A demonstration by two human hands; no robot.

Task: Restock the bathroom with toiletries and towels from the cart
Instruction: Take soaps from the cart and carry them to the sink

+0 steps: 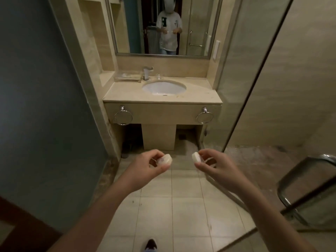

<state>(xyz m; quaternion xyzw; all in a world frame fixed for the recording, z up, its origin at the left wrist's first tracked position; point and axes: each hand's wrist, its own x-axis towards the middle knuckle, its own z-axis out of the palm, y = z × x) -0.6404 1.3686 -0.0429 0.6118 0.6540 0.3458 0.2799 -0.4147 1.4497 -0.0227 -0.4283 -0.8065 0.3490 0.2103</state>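
**Q:** What do the two hands hold, and where?

**A:** Lower centre of the frame. The left hand (pixel 151 165) has thumb and curled fingers closed round a small white soap bar (pixel 165 159). The right hand (pixel 211 163) pinches a second soap bar (pixel 197 157) in the same way. The two bars face each other, apart, in the air above the tiled floor (pixel 183 206).

**Q:** What lies beyond them?

**A:** At mid-frame is a beige countertop (pixel 125 91) with an oval sink (pixel 164 87). Behind the sink stand a faucet (pixel 147 72) and a clear glass (pixel 159 76), with a clear tray (pixel 126 77) to their left. Two towel rings (pixel 123 115) hang on the vanity's front panel. Top centre, a mirror (pixel 198 24) reflects the person. A glass door (pixel 254 60) crosses the right side. A shoe (pixel 151 244) shows at the bottom edge.
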